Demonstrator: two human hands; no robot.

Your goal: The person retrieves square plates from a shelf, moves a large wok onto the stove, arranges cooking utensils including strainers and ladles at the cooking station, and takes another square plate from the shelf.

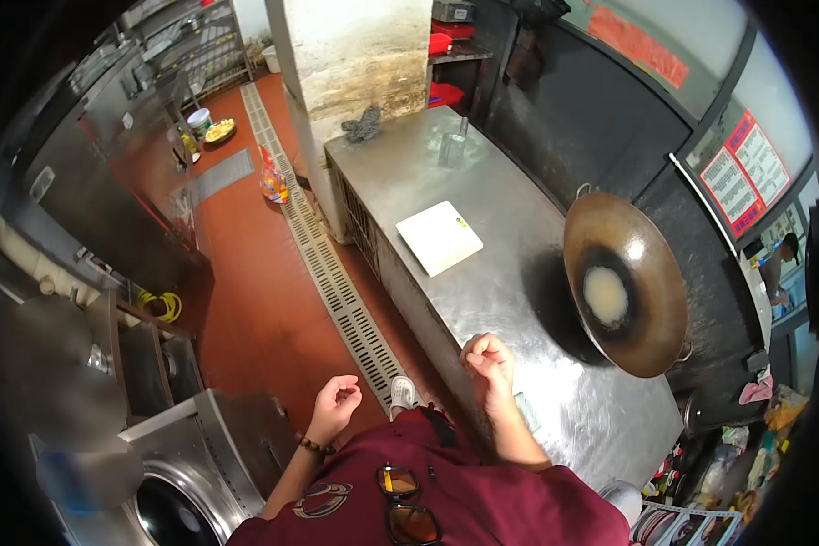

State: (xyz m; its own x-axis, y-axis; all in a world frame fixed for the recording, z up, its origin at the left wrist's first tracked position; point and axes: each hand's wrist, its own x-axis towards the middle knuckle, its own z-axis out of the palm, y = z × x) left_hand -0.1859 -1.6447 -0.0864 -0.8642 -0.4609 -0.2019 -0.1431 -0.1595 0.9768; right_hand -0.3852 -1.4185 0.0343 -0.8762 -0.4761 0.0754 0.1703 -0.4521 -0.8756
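My left hand [337,400] hangs in front of my body over the red floor, its fingers loosely curled with nothing seen in them. A beaded bracelet [316,445] circles that wrist. My right hand [490,364] is held above the near edge of the steel counter [505,264], fingers bent in toward the palm; no object shows in it. Farther along the counter lies a white square board [439,237]. To the right, a large wok [651,282] rests tilted against the dark wall, with a pale patch at its bottom. Neither hand touches these things.
A floor drain grate [323,264] runs beside the counter. Along it stand an orange bag [273,180] and a basket of yellow food [219,131]. A clear container [451,146] and a dark crumpled cloth [362,126] sit at the counter's far end. A steel stove [191,455] is at lower left.
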